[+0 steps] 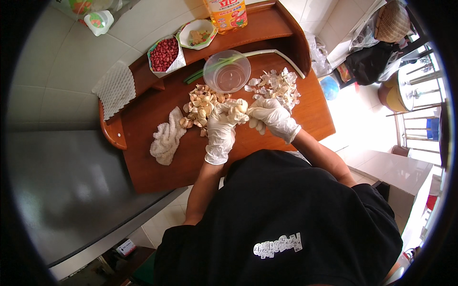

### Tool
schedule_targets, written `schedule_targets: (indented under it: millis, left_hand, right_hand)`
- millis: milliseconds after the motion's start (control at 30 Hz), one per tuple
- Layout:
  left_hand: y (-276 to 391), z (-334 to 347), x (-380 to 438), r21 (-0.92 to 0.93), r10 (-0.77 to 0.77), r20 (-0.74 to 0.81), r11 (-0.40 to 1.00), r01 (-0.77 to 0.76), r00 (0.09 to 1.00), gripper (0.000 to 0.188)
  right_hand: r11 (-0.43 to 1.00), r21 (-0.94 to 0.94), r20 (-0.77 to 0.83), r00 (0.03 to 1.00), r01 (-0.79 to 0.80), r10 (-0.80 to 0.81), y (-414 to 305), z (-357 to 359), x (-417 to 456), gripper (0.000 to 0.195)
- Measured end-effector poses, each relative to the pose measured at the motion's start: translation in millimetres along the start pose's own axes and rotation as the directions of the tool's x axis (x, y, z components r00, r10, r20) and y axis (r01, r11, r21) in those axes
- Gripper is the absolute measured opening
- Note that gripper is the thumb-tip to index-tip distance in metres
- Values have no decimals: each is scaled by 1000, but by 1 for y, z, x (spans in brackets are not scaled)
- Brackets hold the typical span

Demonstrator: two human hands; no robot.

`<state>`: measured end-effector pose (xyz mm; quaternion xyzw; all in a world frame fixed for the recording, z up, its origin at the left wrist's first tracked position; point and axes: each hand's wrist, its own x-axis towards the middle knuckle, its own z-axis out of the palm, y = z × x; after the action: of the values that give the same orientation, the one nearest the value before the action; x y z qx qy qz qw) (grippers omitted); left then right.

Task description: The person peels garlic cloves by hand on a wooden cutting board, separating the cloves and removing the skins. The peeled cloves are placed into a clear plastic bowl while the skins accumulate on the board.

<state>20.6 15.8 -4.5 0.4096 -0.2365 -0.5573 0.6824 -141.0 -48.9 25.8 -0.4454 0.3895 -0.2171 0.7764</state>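
Observation:
My left hand (224,119), in a thin white glove, holds a pale garlic clove (242,106) between thumb and fingers. My right hand (272,117), gloved the same way, has its fingertips pinched at the clove's right edge; any bit of skin between them is too small to make out. Beside and behind my left hand lies a heap of unpeeled garlic cloves (201,103). A clear round plastic bowl (229,84) stands just beyond both hands, with a small pale bit on its bottom. Loose papery garlic skins (281,85) are piled behind my right hand.
A crumpled white cloth (167,137) lies left on the wooden desk (171,175). Green onion stalks (195,76) lie behind the bowl. The raised shelf carries a box of red peanuts (164,55), a paper bowl (196,34) with food scraps and a detergent bottle (229,18).

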Motion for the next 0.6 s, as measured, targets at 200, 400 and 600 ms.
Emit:
schedule_targets:
  millis: [200, 400, 600]
  left_hand:
    - [-1, -10, 8, -262, -94, 167, 955, 136, 982, 28]
    - [-3, -7, 6, -318, -123, 130, 935, 159, 984, 28]
    - [-5, -4, 5, -166, -94, 81, 980, 107, 992, 22]
  right_hand:
    - [960, -270, -230, 973, -75, 12, 25, -25, 12, 28]
    - [780, -624, -276, 925, 33, -261, 35, -49, 20, 30]
    - [979, -89, -91, 978, 182, -190, 8, -19, 3, 37]
